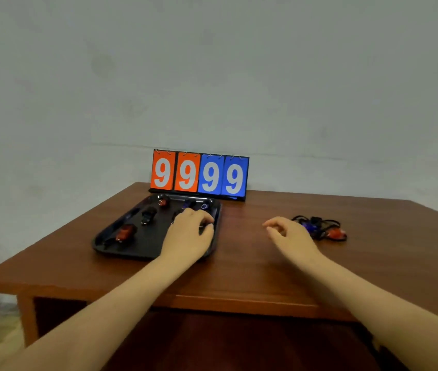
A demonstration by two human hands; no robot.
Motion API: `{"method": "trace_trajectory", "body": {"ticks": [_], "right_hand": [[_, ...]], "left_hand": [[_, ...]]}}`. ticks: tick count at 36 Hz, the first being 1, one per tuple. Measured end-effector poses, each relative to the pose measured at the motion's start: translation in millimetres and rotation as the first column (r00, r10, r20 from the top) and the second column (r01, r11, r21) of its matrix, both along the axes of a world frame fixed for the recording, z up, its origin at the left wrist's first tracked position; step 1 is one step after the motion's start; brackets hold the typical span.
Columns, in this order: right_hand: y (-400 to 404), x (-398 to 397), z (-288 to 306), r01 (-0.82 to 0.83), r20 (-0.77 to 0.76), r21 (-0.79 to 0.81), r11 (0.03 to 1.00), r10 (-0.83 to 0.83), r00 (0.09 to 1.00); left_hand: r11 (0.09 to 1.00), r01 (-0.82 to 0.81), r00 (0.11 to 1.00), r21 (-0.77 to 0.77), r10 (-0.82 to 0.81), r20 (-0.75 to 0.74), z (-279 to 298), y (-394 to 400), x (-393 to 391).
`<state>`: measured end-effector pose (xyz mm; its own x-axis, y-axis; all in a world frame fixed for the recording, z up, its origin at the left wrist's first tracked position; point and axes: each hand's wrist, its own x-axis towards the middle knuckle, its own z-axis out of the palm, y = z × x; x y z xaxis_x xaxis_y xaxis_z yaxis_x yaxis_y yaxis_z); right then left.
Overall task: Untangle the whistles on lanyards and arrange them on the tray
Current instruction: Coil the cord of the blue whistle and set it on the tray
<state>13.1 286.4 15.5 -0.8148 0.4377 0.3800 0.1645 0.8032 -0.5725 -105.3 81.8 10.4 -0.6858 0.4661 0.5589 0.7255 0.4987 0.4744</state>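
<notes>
Whistles on lanyards lie in two groups: several sit spread out on the black tray [100, 243], among them a red whistle [124, 232] near its front left corner, a black whistle [148, 214] behind that, and another red one [163, 202] and a blue one [204, 206] along the far edge; a tangled bundle [319, 227] of blue, red and black whistles and cords lies on the brown table [239, 266], well apart to the right of the tray. The left hand [189, 231] rests over the right part of the tray, its grip narrow, fingers curled around a small dark item that cannot be identified. The right hand [288, 234] hovers just left of the bundle, its grip loose and holding nothing. A flip scoreboard [199, 174] reading 9999 stands behind the tray.
</notes>
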Motion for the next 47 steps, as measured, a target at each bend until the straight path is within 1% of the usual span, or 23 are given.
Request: {"method": "trace_trajectory", "body": {"ticks": [2,4,6,8,11,16,18,21,23,25,27,30,32,34,36,38,40,41,43,46,47], "right_hand": [[29.2,18.1,-4.5,0.127,0.020,0.093,0.988,-0.129,0.991],[61.6,38.4,-10.1,0.267,0.030,0.163,0.950,-0.275,0.961],[83.9,47.9,-14.7,0.384,0.037,0.124,0.915,-0.391,0.920],[102.9,50.3,-16.2,0.440,0.024,0.070,0.895,-0.443,0.896],[114.4,39.4,-16.2,0.414,0.000,0.120,0.902,-0.417,0.909],[136.1,17.0,-19.7,0.360,-0.029,0.278,0.891,-0.367,0.930],[145.8,8.1,-21.4,0.334,0.025,0.321,0.886,-0.360,0.933],[155.6,-1.6,-21.1,0.320,0.141,0.256,0.912,-0.362,0.921],[160.6,-5.2,-21.7,0.332,0.137,0.201,0.921,-0.362,0.922],[164.3,-7.2,-23.2,0.333,0.107,0.134,0.933,-0.348,0.931],[169.3,-7.2,-25.3,0.337,0.097,0.080,0.938,-0.344,0.934],[172.7,-6.7,-25.7,0.294,0.069,0.017,0.956,-0.295,0.953],[170.9,-4.1,-23.1,0.268,0.034,-0.050,0.962,-0.267,0.963],[169.7,-1.6,-22.0,0.260,-0.022,-0.122,0.958,-0.265,0.964],[169.5,-0.1,-21.8,0.261,-0.058,-0.186,0.947,-0.276,0.959],[168.4,1.7,-20.8,0.252,-0.069,-0.238,0.938,-0.276,0.959],[167.2,4.4,-18.5,0.228,-0.084,-0.287,0.930,-0.262,0.962],[165.0,5.5,-17.3,0.203,-0.090,-0.315,0.927,-0.242,0.966],[161.8,9.2,-15.7,0.134,-0.066,-0.337,0.932,-0.165,0.984],[150.5,14.1,-12.8,0.008,0.009,-0.360,0.933,-0.006,1.000],[147.3,15.6,-11.1,-0.020,0.015,-0.368,0.930,0.027,1.000]], "left_hand": [[0.993,0.094,0.995,-0.068,-0.092,0.028,-1.9,29.0,11.2],[0.980,0.164,0.985,-0.109,-0.157,0.072,-6.0,62.2,21.8],[0.971,0.204,0.977,-0.128,-0.193,0.095,-10.8,88.1,28.5],[0.962,0.228,0.972,-0.153,-0.214,0.100,-13.7,117.8,33.4],[0.954,0.245,0.969,-0.172,-0.232,0.089,-14.3,150.6,36.4],[0.951,0.232,0.968,-0.206,-0.246,-0.044,-6.1,194.0,28.2],[0.949,0.234,0.965,-0.213,-0.253,-0.064,-5.7,209.4,19.7],[0.936,0.253,0.965,-0.244,-0.261,0.000,-9.8,228.3,8.1],[0.915,0.256,0.965,-0.311,-0.262,0.024,-14.3,239.6,4.9],[0.894,0.235,0.967,-0.382,-0.253,0.002,-15.6,246.2,3.4],[0.889,0.229,0.969,-0.397,-0.248,0.005,-16.6,252.5,2.5],[0.900,0.258,0.965,-0.351,-0.255,0.057,-18.1,253.8,-0.6],[0.919,0.279,0.960,-0.280,-0.261,0.100,-19.4,252.7,-2.5],[0.950,0.289,0.950,-0.123,-0.269,0.157,-19.5,249.3,-5.1],[0.959,0.270,0.929,0.080,-0.282,0.241,-16.3,243.6,-7.6],[0.933,0.220,0.878,0.285,-0.316,0.359,-9.5,235.2,-9.7],[0.892,0.165,0.834,0.422,-0.355,0.423,1.2,226.7,-13.1],[0.875,0.152,0.828,0.460,-0.367,0.424,6.4,220.3,-15.9],[0.859,0.156,0.838,0.487,-0.376,0.395,14.6,208.2,-19.3],[0.857,0.188,0.829,0.479,-0.401,0.391,9.7,188.1,-24.2],[0.872,0.189,0.832,0.453,-0.387,0.397,5.5,182.7,-26.2]]}}
